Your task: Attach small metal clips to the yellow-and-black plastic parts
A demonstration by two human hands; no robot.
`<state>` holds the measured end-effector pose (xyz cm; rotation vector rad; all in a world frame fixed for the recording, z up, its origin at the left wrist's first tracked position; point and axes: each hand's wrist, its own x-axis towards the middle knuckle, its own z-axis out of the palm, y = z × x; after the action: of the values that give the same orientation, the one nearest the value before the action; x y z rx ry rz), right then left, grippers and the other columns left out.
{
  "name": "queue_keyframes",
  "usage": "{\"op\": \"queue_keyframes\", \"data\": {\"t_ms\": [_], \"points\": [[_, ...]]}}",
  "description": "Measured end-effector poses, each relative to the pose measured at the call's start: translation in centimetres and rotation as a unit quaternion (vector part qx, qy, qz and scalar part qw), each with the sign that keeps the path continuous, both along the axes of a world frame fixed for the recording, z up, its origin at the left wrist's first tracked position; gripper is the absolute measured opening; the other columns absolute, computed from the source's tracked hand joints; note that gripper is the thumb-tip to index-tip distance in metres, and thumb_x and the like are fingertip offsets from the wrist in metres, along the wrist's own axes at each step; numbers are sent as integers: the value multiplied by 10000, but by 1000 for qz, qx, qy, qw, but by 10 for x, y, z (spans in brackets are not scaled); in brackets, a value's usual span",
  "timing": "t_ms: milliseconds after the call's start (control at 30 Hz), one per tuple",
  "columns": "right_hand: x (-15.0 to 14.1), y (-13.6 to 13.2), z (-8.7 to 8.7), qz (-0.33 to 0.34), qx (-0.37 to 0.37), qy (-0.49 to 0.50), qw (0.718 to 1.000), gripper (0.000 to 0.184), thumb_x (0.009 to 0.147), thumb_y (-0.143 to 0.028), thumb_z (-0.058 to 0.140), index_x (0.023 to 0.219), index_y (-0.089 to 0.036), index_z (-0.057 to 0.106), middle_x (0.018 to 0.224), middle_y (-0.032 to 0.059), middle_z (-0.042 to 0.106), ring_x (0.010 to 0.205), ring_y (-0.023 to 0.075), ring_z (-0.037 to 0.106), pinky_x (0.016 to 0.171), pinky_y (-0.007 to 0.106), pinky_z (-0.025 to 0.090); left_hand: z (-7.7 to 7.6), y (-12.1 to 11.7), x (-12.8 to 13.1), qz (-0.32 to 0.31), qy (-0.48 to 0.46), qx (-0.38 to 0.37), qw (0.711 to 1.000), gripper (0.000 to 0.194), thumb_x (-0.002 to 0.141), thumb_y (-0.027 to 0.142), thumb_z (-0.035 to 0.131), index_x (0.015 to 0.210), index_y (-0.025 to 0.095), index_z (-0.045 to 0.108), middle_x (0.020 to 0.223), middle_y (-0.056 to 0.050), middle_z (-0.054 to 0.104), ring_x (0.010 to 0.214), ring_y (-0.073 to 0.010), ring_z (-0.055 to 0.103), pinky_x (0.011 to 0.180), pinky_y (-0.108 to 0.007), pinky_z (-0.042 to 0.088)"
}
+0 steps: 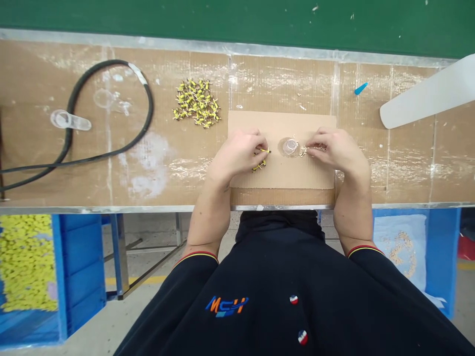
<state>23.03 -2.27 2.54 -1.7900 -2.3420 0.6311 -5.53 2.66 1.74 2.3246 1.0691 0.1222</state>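
Note:
Over a loose cardboard sheet (282,175), my left hand (243,151) is closed in a pinch on a small yellow part (263,150) with a dark tip. More yellow pieces (259,165) lie just under its fingers. My right hand (336,148) has thumb and fingertips together at a little heap of tiny pale pieces (303,150), partly covered by the fingers. What exactly sits between those fingertips is too small to make out. Between both hands stands a small clear round cup (290,147), touched by neither.
A pile of yellow parts (197,103) lies left of the sheet. Farther left are a looped black cable (151,106) and a clear plastic piece (79,122). To the right lie a blue cap (360,88) and a white panel (426,94). Blue crates (82,277) flank me below.

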Motion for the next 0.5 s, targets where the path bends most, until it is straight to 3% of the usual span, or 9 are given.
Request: {"op": "queue_keyframes", "data": {"t_ms": [200,367,500], "points": [[5,1,3,-14,5,-2,1000,195,861,-178,614,867,-212,806,965,85,793,869,266,715,729,368,472,-2,0,1,2,-11,-1,1000,197,876,220,556,919,139,730,970,-116,718,905,-262,687,869,-398,531],[-3,2,2,-18,11,31,999,183,908,-319,670,969,-220,812,1009,91,784,862,249,700,786,371,492,-2,1,-1,-4,-17,-1,1000,199,883,228,542,940,147,715,982,-115,713,933,-258,684,884,-391,540],[-4,2,0,-20,-8,12,1000,155,904,-277,661,903,-226,808,1032,88,777,901,256,699,752,361,472,-2,0,-1,-2,-18,-8,1000,205,887,233,537,950,145,711,1002,-119,712,941,-261,684,890,-397,545]]}}
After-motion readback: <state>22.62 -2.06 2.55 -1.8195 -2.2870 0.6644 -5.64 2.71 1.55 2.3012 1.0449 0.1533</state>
